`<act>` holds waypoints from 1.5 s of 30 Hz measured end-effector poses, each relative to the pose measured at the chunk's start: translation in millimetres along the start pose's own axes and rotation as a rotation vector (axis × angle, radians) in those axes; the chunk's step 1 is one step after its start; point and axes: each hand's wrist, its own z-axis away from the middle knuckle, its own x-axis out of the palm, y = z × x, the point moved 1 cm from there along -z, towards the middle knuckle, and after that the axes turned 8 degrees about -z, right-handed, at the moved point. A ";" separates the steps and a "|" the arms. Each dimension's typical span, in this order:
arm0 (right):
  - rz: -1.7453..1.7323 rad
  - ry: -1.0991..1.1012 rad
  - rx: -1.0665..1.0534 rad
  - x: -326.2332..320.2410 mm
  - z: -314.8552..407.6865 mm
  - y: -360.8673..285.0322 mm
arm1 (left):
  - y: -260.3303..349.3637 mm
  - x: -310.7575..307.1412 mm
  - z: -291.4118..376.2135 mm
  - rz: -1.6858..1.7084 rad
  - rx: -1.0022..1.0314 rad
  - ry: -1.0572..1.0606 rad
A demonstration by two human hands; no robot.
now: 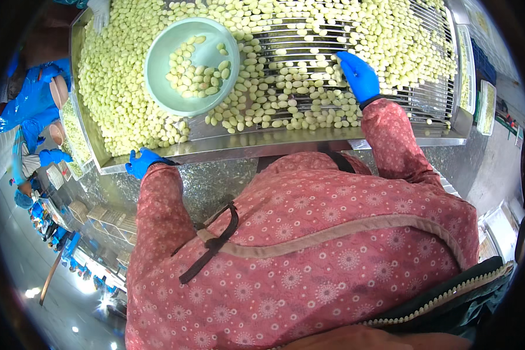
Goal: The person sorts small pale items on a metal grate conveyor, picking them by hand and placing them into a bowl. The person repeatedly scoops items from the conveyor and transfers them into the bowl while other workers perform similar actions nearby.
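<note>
My right hand (359,78), in a blue glove, reaches over the metal bars (306,41) of the sorting table. Its fingertips touch pale green oval fruits (288,83) that look like grapes; whether it grips any is hidden. My left hand (143,163), also blue-gloved, is at the table's front metal rim (227,149), fingers apart and nothing visible in it. Between and beyond my hands, a light green plastic bowl (157,65) sits among the fruits. It contains a small pile of fruits (192,76), some darker or browner than those around it.
At the far left edge of the table is another person's pale-gloved hand (99,15). People in blue aprons (33,98) stand to the left, beside a fruit-filled tray (74,127). White crates of fruit (486,107) stand at the right. Fruit heaps cover both table ends.
</note>
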 end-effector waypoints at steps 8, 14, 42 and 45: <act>0.234 0.055 0.127 -51.4 -81.8 54.4 | -33.7 33.5 -51.0 -0.178 0.066 0.020; -0.514 -0.106 0.472 -62.6 -120.8 92.4 | -23.6 17.8 -32.7 -0.032 -0.016 0.035; -0.065 0.249 0.753 -35.8 -56.4 120.8 | -37.1 30.1 -62.6 -0.165 0.101 0.068; -1.123 0.178 0.924 -26.7 -51.5 81.5 | -21.4 16.0 -39.1 -0.039 0.006 0.050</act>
